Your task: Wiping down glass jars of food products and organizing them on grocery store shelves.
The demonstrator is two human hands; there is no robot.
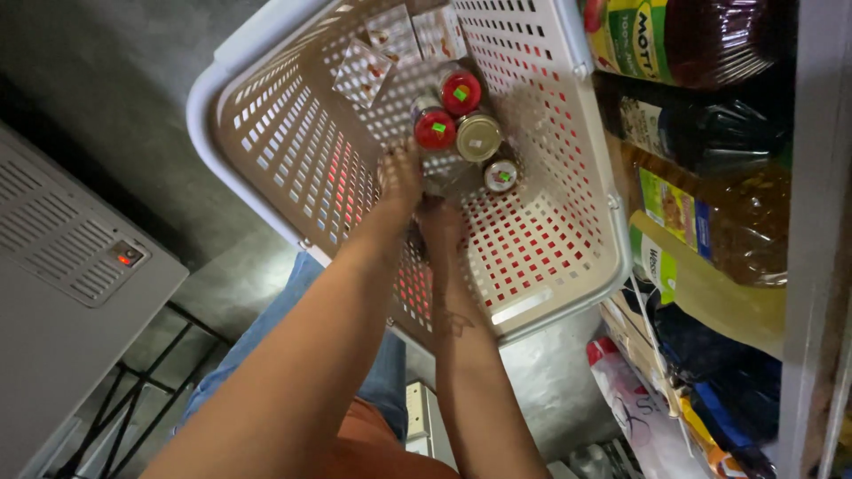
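**Basket and shelf, contents as seen from above**

Perforated plastic basket (284,168), pale grey-beige outside with red showing through the holes, white rim. Both hands reach down into it. Left hand (401,177) and right hand (441,222) sit close together near the basket's middle, around a dim, blurred item (441,182) just below the jars. The fingers are too blurred to show whether they are curled shut or spread.

Within the basket, touching one another in a cluster just beyond the hands:
- two red-lidded jars (435,129), each with a small green sticker;
- one cream-lidded jar (479,137);
- one smaller jar (501,175) with a green sticker on a pale lid, just right of the hands.

Further in, against the far wall: clear wrapped packets (390,44) with red-and-white contents, lying tilted.

Right of the basket, on a shelf (821,222): dark juice bottles (710,40), a bottle of yellow cooking oil (710,284), crowded against the basket's side. Below them, bagged goods (639,408) in white, blue and orange.

Left: a grey vented appliance (71,266) with a small red-lit switch, well apart from the basket. Below: the person's blue jeans (266,337) and grey floor (550,390).
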